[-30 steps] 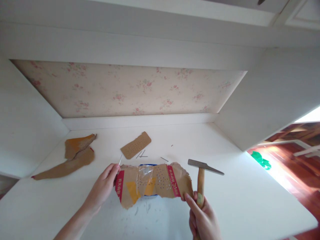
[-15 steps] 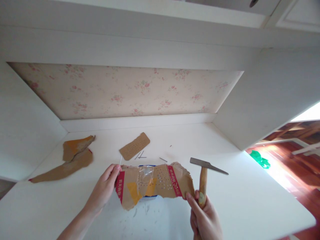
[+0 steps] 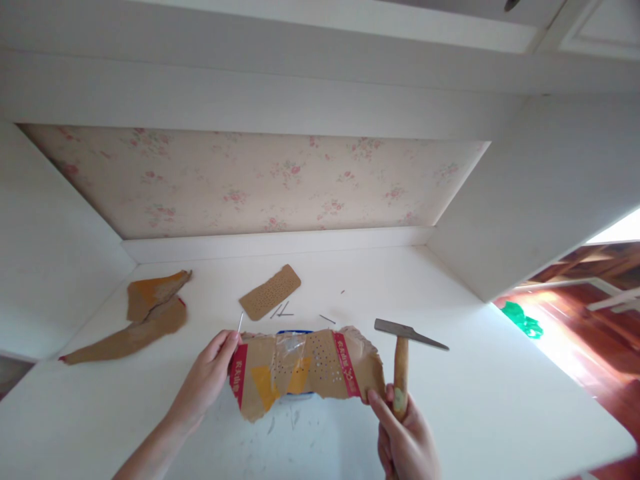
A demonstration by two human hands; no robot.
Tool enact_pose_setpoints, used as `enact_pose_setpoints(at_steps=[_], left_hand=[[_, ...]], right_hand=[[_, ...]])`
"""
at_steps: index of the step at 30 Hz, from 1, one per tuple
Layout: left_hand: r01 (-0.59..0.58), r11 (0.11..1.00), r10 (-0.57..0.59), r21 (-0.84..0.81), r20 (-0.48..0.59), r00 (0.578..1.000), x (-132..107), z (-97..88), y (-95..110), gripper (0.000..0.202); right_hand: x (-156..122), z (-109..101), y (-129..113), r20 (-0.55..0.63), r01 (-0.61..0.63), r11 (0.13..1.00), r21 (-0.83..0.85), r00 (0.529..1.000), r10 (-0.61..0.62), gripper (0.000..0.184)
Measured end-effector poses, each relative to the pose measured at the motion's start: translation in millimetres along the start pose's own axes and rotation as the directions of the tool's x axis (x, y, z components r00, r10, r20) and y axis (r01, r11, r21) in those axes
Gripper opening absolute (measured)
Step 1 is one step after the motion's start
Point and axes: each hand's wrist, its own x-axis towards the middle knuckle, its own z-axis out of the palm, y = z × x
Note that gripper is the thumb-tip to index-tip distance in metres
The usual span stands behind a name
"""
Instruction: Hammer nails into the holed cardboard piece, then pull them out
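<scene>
A torn cardboard piece point(image 3: 313, 373) with red printed bands, yellow patches, clear tape and many small holes spans between my hands. My left hand point(image 3: 207, 370) pinches its left edge, and an upright nail point(image 3: 241, 321) sticks up from the same fingers. My right hand point(image 3: 410, 433) is closed round the wooden handle of a hammer point(image 3: 401, 367), its thumb pressing the cardboard's right corner. The hammer's metal head is raised, pointing right. Beneath the cardboard, a blue-rimmed object point(image 3: 295, 331) shows only at its edges; the rest is hidden.
Behind the cardboard, a smaller perforated cardboard piece point(image 3: 270, 292) lies on the white tabletop point(image 3: 490, 400), near several loose nails point(image 3: 284, 311). Torn cardboard scraps point(image 3: 130, 330) lie at left. White panels enclose both sides. A green plastic item point(image 3: 521, 320) is on the floor at right.
My right hand and the hammer have shifted slightly left and down, along with the cardboard's right end. The left hand keeps its hold, almost still.
</scene>
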Motion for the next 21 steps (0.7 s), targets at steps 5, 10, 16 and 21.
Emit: enact_pose_setpoints(at_steps=[5,10,16,21], left_hand=[[-0.148,0.973,0.158,0.176,-0.042,0.987,6,-5.5,-2,0.049],[-0.409,0.841,0.439,0.356,-0.005,0.899,-6,-3.7,21,0.029],[-0.589,0.762,0.566,0.268,0.165,0.808,-18,28.5,50,0.014],[-0.649,0.719,0.617,0.249,0.2,0.761,-14,58.9,58,0.011]], right_hand=[[0,0,0,0.001,-0.012,1.0,0.0,1.0,0.012,0.052],[-4,2,-8,-0.024,-0.02,0.999,-0.034,1.0,0.019,0.053],[-6,-2,-11,-0.029,-0.042,0.997,-0.071,0.999,0.04,0.052],[-5,-14,-10,-0.067,-0.067,0.995,-0.075,0.996,0.062,0.056]])
